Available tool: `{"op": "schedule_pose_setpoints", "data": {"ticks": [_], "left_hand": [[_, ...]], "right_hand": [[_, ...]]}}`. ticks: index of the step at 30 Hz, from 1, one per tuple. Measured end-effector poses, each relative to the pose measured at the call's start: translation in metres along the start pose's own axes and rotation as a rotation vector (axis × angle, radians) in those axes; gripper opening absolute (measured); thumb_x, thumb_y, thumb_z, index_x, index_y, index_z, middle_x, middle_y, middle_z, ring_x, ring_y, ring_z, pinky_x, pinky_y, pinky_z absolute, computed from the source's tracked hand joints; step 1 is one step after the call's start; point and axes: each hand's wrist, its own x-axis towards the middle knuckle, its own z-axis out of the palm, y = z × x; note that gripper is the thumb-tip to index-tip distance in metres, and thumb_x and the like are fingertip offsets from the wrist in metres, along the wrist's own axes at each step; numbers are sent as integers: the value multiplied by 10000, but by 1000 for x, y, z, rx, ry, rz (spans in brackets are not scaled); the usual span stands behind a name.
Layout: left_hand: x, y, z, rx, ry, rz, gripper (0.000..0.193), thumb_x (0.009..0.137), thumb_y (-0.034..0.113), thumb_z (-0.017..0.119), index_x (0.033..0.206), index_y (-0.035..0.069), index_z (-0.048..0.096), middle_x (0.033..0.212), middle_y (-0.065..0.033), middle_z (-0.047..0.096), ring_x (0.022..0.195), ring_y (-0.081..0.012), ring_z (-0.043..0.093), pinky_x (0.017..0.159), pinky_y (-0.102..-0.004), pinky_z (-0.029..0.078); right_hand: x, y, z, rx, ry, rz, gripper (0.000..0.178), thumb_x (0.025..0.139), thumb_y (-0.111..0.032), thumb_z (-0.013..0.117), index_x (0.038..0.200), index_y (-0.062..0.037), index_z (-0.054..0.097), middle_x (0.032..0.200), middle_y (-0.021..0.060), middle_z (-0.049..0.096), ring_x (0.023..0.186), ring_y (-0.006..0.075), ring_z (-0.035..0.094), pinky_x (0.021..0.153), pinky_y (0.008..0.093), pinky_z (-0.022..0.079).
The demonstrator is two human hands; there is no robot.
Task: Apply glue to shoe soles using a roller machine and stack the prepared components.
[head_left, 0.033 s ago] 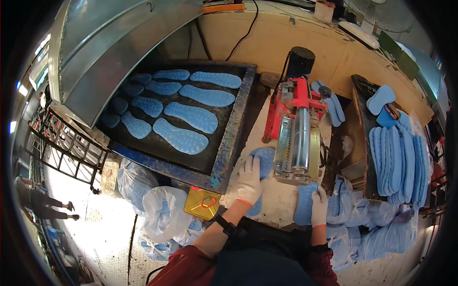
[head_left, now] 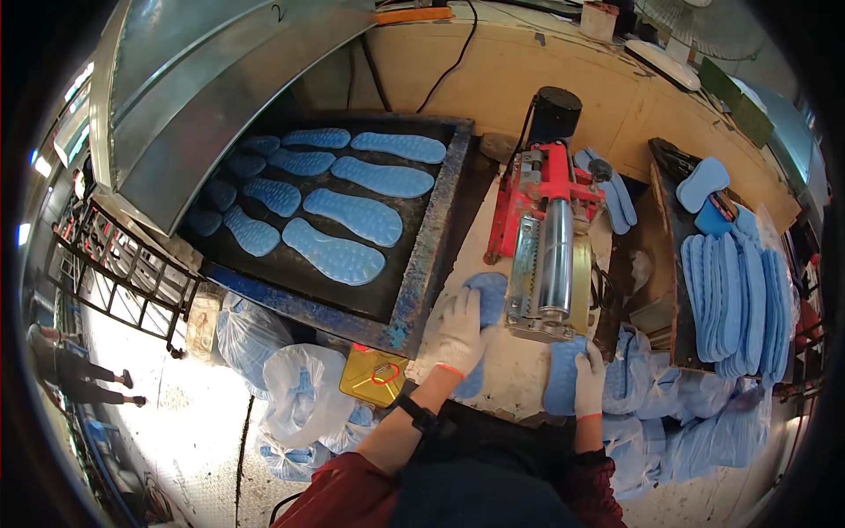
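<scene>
My left hand point(head_left: 459, 336), in a white glove, lies across a blue insole point(head_left: 491, 297) on the pale bench. Its fingers bend over the insole, whose lower part shows below the palm. My right hand point(head_left: 590, 382), gloved too, grips another blue insole point(head_left: 561, 377) by its right edge, thumb side up. That insole is just below the near end of a red machine point(head_left: 553, 176) with a shiny metal roller point(head_left: 555, 255). Nothing shows between the roller and the plate beside it from here.
At left, a dark tray point(head_left: 414, 282) with a blue rim bears rows of blue insoles under a sheet-metal hood point(head_left: 238, 79). Stacked insoles point(head_left: 722, 299) stand on a board at right. Plastic bags point(head_left: 304, 392) and a yellow tin point(head_left: 370, 377) are below the bench.
</scene>
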Motion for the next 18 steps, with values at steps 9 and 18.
{"op": "schedule_pose_setpoints", "data": {"ticks": [9,18], "left_hand": [[22,-4,34,6,76,46,388,859,181,564,1199,-4,537,1185,-213,581,1070,-382,546,917,-490,423],[23,-12,44,-140,38,26,281,854,136,544,1106,38,618,1033,-200,638,922,-365,623,803,-450,498]], "right_hand": [[2,2,15,-196,231,-185,326,974,-106,437,1201,59,602,1158,172,660,1115,233,596,1005,314,414],[7,21,5,-839,273,-487,320,959,-62,407,1189,27,610,1135,237,643,1079,380,607,962,439,473]]}}
